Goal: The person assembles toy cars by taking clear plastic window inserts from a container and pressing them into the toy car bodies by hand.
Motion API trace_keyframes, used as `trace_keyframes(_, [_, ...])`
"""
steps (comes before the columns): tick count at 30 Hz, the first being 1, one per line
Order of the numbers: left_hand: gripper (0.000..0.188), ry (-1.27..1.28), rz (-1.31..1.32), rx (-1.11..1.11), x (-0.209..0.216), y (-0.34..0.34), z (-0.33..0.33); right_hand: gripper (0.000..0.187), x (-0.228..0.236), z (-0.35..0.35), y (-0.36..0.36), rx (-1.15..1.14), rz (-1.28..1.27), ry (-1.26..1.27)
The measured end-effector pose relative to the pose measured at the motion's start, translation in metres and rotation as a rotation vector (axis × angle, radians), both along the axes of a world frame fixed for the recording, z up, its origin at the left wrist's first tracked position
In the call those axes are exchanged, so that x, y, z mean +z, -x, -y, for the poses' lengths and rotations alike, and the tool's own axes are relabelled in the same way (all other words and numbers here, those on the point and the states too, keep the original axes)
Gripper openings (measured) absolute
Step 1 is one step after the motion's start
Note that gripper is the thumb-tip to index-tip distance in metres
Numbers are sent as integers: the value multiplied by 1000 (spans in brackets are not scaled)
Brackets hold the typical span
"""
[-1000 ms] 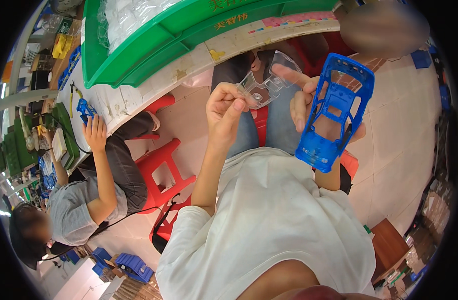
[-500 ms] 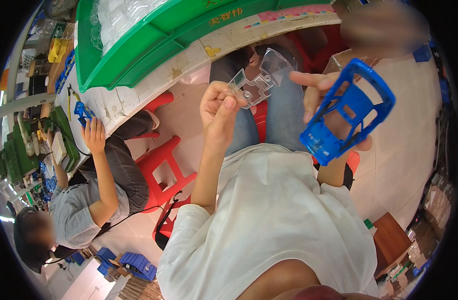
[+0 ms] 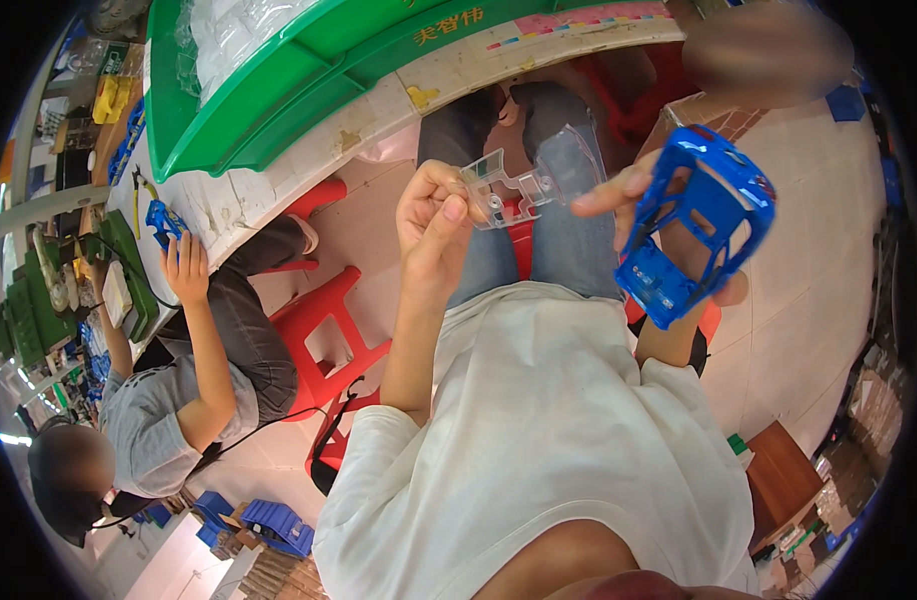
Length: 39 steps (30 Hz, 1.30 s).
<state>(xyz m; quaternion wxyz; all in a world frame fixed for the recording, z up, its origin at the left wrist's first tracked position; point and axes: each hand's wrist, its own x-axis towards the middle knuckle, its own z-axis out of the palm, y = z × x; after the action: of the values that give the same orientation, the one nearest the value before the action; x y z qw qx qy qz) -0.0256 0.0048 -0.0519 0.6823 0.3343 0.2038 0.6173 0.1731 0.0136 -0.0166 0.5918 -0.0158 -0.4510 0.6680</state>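
Between the thumb and fingers of my left hand (image 3: 433, 220) I pinch a clear plastic window piece (image 3: 523, 190), a thin see-through moulding with cut-outs. It stretches out to the right, over my lap. My right hand (image 3: 628, 195) grips a blue plastic toy car body shell (image 3: 693, 225) from behind, with its hollow underside toward me and openings where the windows would be. One finger of that hand points left toward the clear piece. The two parts are apart, a small gap between them. Much of my right palm is hidden by the shell.
A green crate (image 3: 268, 110) with clear plastic parts (image 3: 243, 40) stands on the worktable (image 3: 378, 115) ahead. To the left, a co-worker (image 3: 168, 420) rests a hand by a blue car part (image 3: 163, 222) and pliers (image 3: 138, 195). Red stools (image 3: 328, 330) stand beside me.
The blue shell has turned and tilted in my right hand, showing more of its side. The clear piece has tipped slightly in my left hand, its far end lower.
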Motion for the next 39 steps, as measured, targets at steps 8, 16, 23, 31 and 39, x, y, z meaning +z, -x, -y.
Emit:
trace_keyframes(8, [24, 37, -89, -33, 10, -4, 3, 80, 2, -15, -3, -140, 105, -163])
trace_keyframes(16, [16, 4, 22, -53, 6, -2, 4, 83, 7, 10, -3, -264, 383, 162])
trace_keyframes(23, [16, -2, -37, -4, 6, -2, 3, 81, -4, 7, -7, 143, -110, 22])
trace_keyframes(31, [18, 22, 63, 56, -3, 7, -3, 91, -2, 1, -17, -275, 188, 59])
trace_keyframes(39, [12, 119, -197, 449, -41, 46, -15, 80, -7, 13, -11, -430, 351, 288])
